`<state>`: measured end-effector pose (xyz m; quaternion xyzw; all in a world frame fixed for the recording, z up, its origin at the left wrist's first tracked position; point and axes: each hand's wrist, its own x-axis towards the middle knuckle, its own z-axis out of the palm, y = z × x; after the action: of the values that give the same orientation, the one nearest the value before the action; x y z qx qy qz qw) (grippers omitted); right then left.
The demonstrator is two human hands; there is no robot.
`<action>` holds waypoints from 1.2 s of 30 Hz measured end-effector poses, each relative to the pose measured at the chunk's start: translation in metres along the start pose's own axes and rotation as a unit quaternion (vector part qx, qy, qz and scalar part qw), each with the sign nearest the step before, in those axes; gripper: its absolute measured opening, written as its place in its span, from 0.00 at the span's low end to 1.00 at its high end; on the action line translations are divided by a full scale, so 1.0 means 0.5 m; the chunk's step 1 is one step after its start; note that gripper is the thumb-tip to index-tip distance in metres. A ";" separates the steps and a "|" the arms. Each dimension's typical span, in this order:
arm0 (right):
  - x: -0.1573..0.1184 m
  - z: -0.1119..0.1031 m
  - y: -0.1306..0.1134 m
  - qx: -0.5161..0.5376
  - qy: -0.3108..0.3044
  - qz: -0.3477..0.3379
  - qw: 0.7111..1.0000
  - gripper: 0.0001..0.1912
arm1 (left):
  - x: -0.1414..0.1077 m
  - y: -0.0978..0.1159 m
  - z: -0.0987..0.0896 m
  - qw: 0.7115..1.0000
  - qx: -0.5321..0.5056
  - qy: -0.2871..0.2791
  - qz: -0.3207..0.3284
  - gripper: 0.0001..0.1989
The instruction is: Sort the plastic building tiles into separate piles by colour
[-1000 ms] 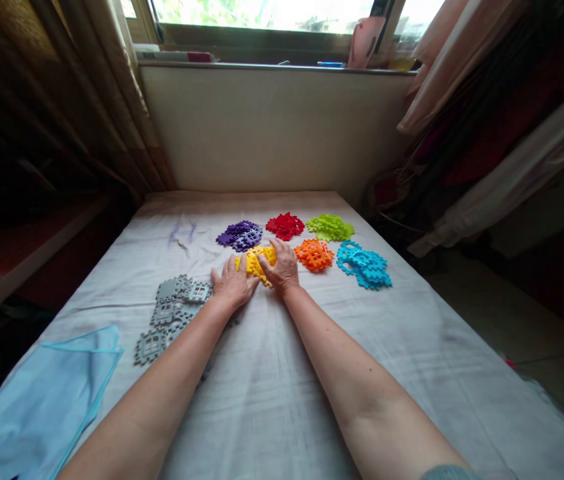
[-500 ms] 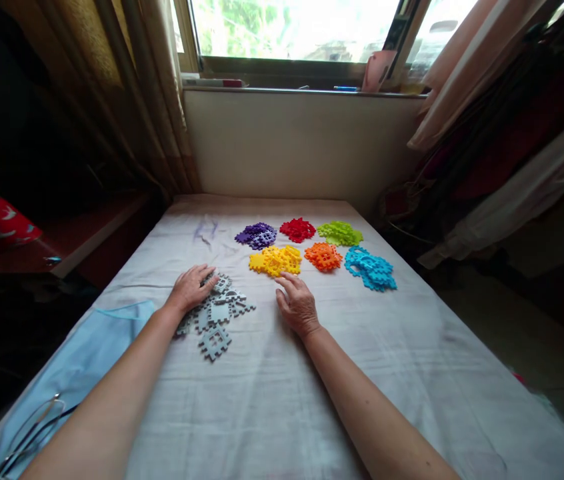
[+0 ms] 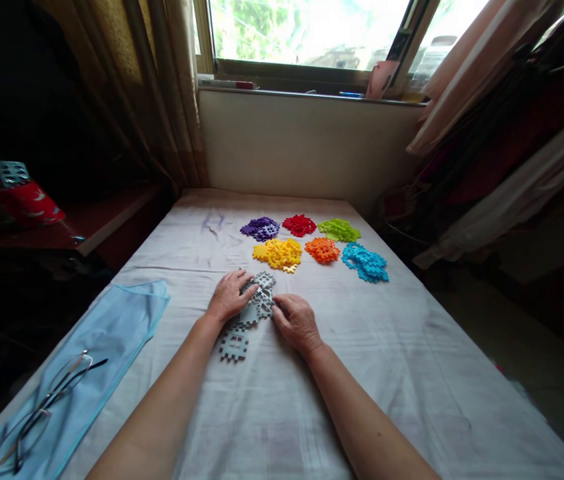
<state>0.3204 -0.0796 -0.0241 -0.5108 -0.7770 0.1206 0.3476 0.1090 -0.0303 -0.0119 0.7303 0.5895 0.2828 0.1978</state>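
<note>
A loose pile of grey interlocking tiles with toothed edges lies on the bedsheet in front of me. My left hand rests on the pile's left side, open, its fingers spread over the pieces. Cupped against the right edge of the pile is my right hand, fingers bent and slightly apart, with no piece seen in its grasp. One grey square tile sticks out toward me at the near end. Some grey pieces are hidden under my left hand.
Beyond are piles of purple, red, lime green, yellow, orange and blue tiles. A light blue cloth carries eyeglasses at the left edge. A red container stands on a side table.
My left hand has shifted right with the grey tiles, which are now bunched closer together. My right hand has come from near the yellow pile to the grey pile's edge. The view has turned slightly left.
</note>
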 end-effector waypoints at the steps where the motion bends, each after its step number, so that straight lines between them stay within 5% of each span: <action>1: -0.010 -0.004 -0.002 0.006 0.002 0.001 1.000 0.12 | -0.008 0.002 -0.002 1.000 -0.023 0.001 -0.003 0.27; 4: -0.032 -0.013 0.000 0.025 0.010 -0.004 1.000 0.11 | -0.034 -0.006 -0.025 0.972 -0.226 0.025 -0.067 0.30; 7: -0.027 -0.014 0.010 0.042 0.037 0.005 0.998 0.11 | -0.057 -0.025 -0.061 0.868 -0.460 0.068 -0.175 0.27; 14: 0.078 0.029 0.022 -0.021 0.064 0.078 0.995 0.16 | -0.068 -0.055 -0.105 0.724 -0.636 0.154 -0.219 0.26; 21: 0.102 0.050 0.012 -0.063 0.013 0.104 0.992 0.15 | -0.071 -0.075 -0.113 0.682 -0.680 0.156 -0.220 0.22; 31: 0.038 -0.014 0.095 -0.025 0.088 0.098 0.991 0.17 | -0.070 -0.078 -0.118 0.637 -0.714 0.176 -0.232 0.20; 36: 0.016 -0.044 0.135 -0.066 0.117 0.128 0.983 0.18 | -0.071 -0.077 -0.121 0.541 -0.794 0.166 -0.223 0.18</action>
<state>0.3808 -0.0459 -0.0414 -0.6381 -0.6655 0.0519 0.3836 0.0360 -0.0589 0.0039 0.0595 0.2900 0.6980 0.6520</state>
